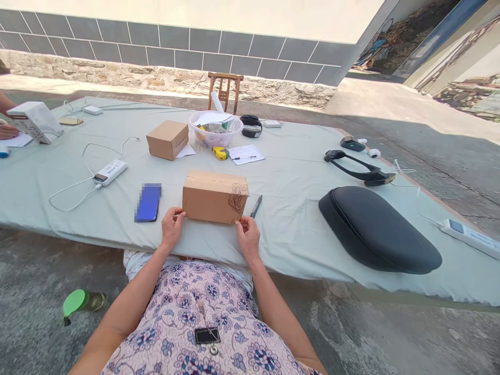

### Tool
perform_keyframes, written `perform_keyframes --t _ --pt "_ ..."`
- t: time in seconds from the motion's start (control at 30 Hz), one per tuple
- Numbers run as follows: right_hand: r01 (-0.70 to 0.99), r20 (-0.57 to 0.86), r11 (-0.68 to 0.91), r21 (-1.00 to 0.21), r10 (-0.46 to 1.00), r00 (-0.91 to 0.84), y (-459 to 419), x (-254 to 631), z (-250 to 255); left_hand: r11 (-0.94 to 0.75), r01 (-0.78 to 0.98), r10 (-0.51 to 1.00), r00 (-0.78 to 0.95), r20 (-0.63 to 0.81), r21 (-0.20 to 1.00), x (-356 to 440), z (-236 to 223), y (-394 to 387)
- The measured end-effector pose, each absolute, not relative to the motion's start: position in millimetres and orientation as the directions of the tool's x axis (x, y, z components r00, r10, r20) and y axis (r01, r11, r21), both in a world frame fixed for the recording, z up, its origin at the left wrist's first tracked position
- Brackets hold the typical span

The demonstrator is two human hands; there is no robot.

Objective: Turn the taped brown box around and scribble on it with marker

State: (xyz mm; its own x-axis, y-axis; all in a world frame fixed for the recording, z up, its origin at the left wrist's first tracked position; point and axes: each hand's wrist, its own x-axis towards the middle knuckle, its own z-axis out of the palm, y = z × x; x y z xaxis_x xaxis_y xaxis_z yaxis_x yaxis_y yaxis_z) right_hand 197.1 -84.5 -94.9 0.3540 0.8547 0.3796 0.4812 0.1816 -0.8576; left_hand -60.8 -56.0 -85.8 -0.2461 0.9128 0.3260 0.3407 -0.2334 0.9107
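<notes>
A closed brown cardboard box [214, 197] lies on the grey-green tablecloth [289, 208] right in front of me. My left hand [172, 227] rests at the box's near left corner, fingers curled and touching the cardboard. At the near right corner sits my right hand [247, 235], fingers bent against the box edge. Neither hand lifts the box. A dark pen [256, 206] lies just right of the box, and a blue phone [148, 202] just left of it.
A second small box [167, 139], a white bowl of items [215, 128], yellow tape measure [221, 152], paper sheet [246, 154], power bank with cable [110, 172], black case [378, 229] and neck device [357, 167] sit on the table. Another person's hand [8, 130] is at far left.
</notes>
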Motion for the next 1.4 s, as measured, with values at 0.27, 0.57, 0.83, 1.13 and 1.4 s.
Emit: perform_keyframes --t 0.27,0.57,0.83,1.13,1.4 --pt "0.527 0.542 0.332 -0.782 0.78 0.313 -91 198 -93 -0.322 0.376 0.868 -0.249 0.43 0.869 -62 -87 -58" --pt "0.525 0.622 0.429 -0.735 0.735 0.27 -87 198 -101 -0.365 0.388 0.867 -0.19 0.461 0.847 -59 -97 -55" --pt "0.495 0.615 0.45 -0.743 0.75 0.241 -85 197 -105 -0.328 0.354 0.876 -0.233 0.422 0.876 -59 -96 -55" --pt "0.474 0.583 0.434 -0.766 0.779 0.229 -86 198 -104 -0.328 0.255 0.891 -0.237 0.388 0.91 -60 -95 -53" --pt "0.491 0.567 0.413 -0.767 0.794 0.219 -90 201 -99 -0.349 0.306 0.882 -0.212 0.421 0.886 -62 -96 -54"
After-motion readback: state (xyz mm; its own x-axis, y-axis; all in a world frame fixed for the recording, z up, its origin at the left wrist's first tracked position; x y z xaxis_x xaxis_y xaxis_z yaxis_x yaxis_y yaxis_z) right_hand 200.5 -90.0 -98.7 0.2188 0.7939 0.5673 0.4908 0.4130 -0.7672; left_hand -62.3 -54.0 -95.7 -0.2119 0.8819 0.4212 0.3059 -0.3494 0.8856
